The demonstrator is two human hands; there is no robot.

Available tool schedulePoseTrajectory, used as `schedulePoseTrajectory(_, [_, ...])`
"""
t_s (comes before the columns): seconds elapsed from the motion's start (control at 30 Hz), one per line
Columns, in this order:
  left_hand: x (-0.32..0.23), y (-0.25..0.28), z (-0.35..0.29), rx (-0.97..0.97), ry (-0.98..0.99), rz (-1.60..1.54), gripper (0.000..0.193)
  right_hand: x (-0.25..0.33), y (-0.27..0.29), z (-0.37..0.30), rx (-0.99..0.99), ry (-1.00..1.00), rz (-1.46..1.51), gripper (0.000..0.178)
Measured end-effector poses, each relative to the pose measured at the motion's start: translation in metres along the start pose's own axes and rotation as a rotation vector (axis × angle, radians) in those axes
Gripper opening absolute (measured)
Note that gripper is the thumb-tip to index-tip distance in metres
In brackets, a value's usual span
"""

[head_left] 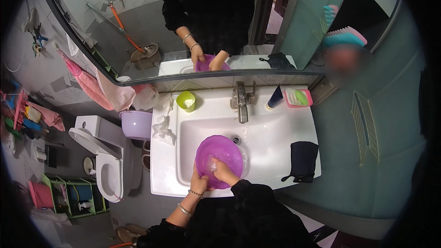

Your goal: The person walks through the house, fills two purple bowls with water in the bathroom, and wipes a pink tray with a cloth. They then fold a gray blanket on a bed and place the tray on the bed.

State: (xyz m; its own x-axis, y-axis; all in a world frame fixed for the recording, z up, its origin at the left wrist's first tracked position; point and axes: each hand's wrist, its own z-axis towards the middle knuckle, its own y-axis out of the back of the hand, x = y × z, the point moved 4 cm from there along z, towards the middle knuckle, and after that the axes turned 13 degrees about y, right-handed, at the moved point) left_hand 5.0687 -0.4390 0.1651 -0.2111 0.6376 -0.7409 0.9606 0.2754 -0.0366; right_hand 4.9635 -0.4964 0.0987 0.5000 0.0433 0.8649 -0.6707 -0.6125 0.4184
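While I watch from the head camera, both hands are busy in the sink, and I list things nearest first.

Left hand [198,183]: it grips the near rim of the purple bowl [219,158], bracelets on the wrist, fingers wrapped over the edge.

Right hand [221,171]: it reaches inside the bowl, fingers pressed to the inner wall; I think something pale sits under them, though the glare makes that hard to tell.

Purple bowl: it rests in the basin of the white sink [271,142], just in front of the drain.

Step in hand: I judge this as washing the inside of the bowl by hand.

Next move: it calls for turning the bowl against the steadying left hand, then bringing it under the faucet [241,105].

Right ledge: a dark pouch [302,158] lies there.

Back ledge: a green cup [186,101] and a pink soap dish [298,97] stand there.

Beyond: the mirror [151,27] shows the same two hands.
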Motion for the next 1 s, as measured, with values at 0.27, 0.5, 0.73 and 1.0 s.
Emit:
schedulePoseTrajectory(0.27, [-0.039,0.016,-0.024,-0.285,-0.444,0.417,0.080,-0.005,0.075,-0.014,-0.306,-0.315,1.641,0.017])
schedulePoseTrajectory(0.5, [-0.085,0.021,-0.052,-0.558,-0.637,0.782,0.084,-0.023,0.110,-0.030,-0.511,-0.064,1.731,0.014])
schedulePoseTrajectory(0.73, [-0.086,0.038,-0.056,-0.611,-0.861,0.819,0.078,-0.014,0.119,-0.022,-0.494,-0.035,1.627,0.059])
schedulePoseTrajectory(1.0, [-0.067,0.069,-0.072,-0.620,-0.716,0.578,0.074,-0.011,0.120,-0.005,-0.437,-0.019,1.536,0.039])
